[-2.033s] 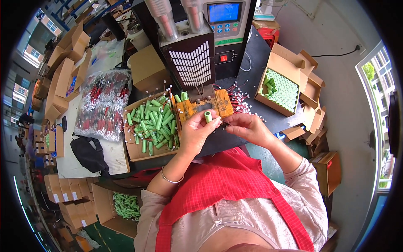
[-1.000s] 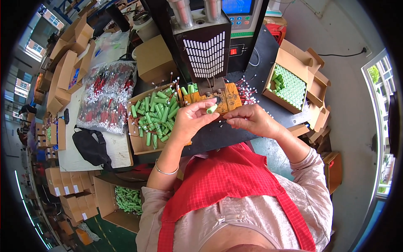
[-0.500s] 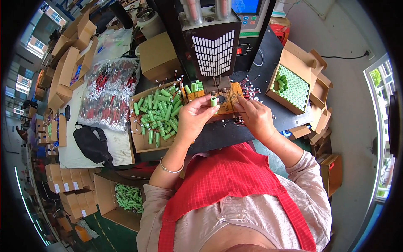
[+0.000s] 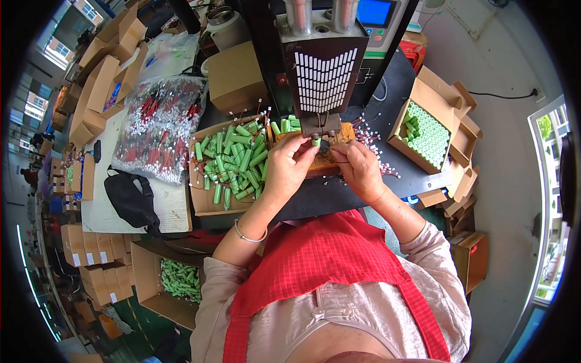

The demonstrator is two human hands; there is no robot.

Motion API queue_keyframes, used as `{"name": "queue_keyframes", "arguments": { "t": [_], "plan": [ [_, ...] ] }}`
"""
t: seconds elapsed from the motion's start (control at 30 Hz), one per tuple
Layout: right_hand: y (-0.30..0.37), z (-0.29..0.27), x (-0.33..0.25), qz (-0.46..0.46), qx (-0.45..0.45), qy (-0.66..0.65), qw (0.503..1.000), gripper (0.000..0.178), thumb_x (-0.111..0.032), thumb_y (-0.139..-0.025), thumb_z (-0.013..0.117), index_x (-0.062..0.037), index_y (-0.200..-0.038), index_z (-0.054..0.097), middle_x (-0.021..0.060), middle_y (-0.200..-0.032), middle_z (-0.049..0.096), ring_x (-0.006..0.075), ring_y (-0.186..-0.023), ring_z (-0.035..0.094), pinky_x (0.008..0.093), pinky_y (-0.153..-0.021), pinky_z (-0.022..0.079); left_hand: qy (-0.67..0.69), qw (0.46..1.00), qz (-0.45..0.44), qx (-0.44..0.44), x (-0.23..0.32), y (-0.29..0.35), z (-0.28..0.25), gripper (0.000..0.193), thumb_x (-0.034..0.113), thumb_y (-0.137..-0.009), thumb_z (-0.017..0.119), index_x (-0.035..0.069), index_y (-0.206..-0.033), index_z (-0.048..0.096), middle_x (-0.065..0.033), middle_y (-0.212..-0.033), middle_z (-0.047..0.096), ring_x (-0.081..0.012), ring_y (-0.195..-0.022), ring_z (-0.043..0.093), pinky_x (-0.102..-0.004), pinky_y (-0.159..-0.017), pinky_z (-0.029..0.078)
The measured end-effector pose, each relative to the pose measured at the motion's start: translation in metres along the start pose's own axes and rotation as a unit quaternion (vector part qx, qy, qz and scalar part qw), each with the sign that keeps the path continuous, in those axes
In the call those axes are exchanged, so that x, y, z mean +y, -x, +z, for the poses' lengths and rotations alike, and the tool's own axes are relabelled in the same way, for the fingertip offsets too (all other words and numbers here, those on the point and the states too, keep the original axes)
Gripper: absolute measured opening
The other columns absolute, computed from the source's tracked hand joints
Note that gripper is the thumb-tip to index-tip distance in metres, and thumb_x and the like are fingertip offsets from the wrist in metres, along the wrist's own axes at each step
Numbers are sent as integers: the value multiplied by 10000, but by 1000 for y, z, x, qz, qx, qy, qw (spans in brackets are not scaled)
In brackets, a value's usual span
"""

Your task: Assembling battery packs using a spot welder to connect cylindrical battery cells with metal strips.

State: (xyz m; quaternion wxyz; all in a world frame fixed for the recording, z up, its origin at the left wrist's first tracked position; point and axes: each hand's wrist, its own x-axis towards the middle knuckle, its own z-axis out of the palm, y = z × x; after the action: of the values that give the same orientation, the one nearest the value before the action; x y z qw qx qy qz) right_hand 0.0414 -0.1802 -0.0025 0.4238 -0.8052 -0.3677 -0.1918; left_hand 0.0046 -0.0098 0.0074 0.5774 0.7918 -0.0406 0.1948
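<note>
My left hand [image 4: 287, 170] pinches a green cylindrical battery cell [image 4: 315, 143] by its sides, its end up against the electrode tips of the spot welder [image 4: 322, 124]. The fingers of my right hand [image 4: 358, 168] are pressed together just right of the cell, on what looks like a thin dark wire lead [image 4: 340, 161], mostly hidden by the fingertips. Both hands are over a worn orange work block [image 4: 346, 132] beneath the welder head. Left of my left hand, a cardboard box [image 4: 213, 209] holds loose green cells, some with wires attached.
Wire leads with white plugs [image 4: 378, 148] lie right of the block. A carton of upright cells [image 4: 426, 134] stands farther right. At left are a bag of wire leads [image 4: 160, 130], a black pouch [image 4: 130, 199] and a closed carton [image 4: 236, 77]. Another box of cells [image 4: 154, 296] sits below.
My left hand has brought the cell up to the electrode tips. My right hand has come closer to it, its fingers going from stretched out to pinched. The view has shifted slightly.
</note>
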Motion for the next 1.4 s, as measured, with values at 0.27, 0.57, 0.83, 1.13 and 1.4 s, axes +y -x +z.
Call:
{"name": "queue_keyframes", "arguments": {
  "t": [0.27, 0.57, 0.83, 1.13, 1.4],
  "plan": [
    [-2, -11, 14, -15, 80, 68, 994, 133, -15, -741, 657, -12, -862, 600, 99, -721, 580, 230, -618, 564, 300, -542, 454, -17, 999, 19, 32, -6, 2, 2, 213, -15, -741, 646, -35, -950, 609, -107, -922, 600, -169, -756, 625, -248, -661, 515],
    [-19, 2, -11, 317, -25, -276, 907, 192, -175, -879, 577, 16, -889, 594, 13, -723, 599, 58, -625, 544, 200, -572, 455, -32, 997, 71, 17, -13, 0, 5, 205, -11, -706, 658, -45, -900, 604, -125, -875, 601, -249, -752, 612, -299, -661, 492],
    [-23, -1, -11, 333, -64, -240, 910, 204, -187, -873, 583, 17, -869, 603, 19, -680, 600, 61, -605, 543, 204, -548, 441, -48, 993, 103, 19, -11, -3, 7, 188, -11, -708, 659, -30, -889, 610, -125, -878, 600, -251, -768, 609, -306, -673, 485],
    [-22, 8, -9, 268, -24, -211, 940, 159, -154, -858, 582, 0, -820, 591, 17, -655, 592, 64, -566, 536, 214, -480, 427, -80, 995, 50, 26, -10, -1, 1, 159, 45, -719, 666, -31, -853, 629, -170, -888, 616, -300, -763, 617, -333, -670, 495],
    [-9, 2, -15, 267, -70, -244, 930, 238, -84, -834, 624, 24, -1043, 592, 24, -881, 613, 71, -784, 554, 201, -706, 460, -162, 968, 103, 163, 2, 10, -53, 209, 16, -734, 648, 10, -940, 615, -122, -878, 581, -277, -755, 584, -334, -668, 483]
  ]
}}
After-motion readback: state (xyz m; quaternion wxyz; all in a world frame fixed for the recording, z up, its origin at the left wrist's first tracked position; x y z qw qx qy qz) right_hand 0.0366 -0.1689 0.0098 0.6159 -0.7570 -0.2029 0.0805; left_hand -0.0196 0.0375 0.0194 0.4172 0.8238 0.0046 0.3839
